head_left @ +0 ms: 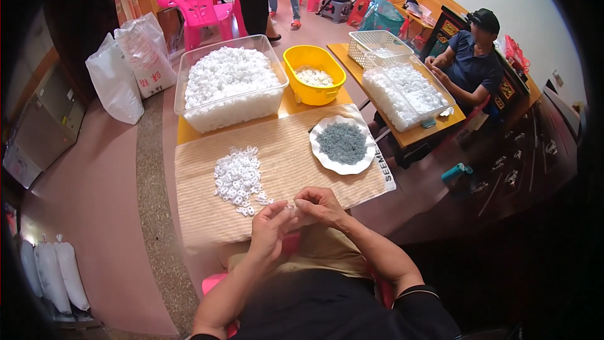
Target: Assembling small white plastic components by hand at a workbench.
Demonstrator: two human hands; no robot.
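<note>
Both hands meet over the near edge of the cloth-covered table (195,214). My left hand (269,230) pinches a small whitish plastic piece (290,206) between thumb and fingertips. Close against it, my right hand (319,206) is closed in a pinch too; what its fingertips hold is too small to make out. Just beyond my left hand lies a loose pile of small white plastic pieces with holes (238,176), a few straying toward my fingers. Farther right, a white scalloped plate (343,167) carries a heap of small grey-green parts (341,141).
At the table's far side stand a clear bin (233,116) heaped with white pieces and a yellow tub (314,91). A person (475,56) in a cap sits at another table with a filled clear box (402,116). White sacks (145,56) and a pink chair (198,0) are beyond.
</note>
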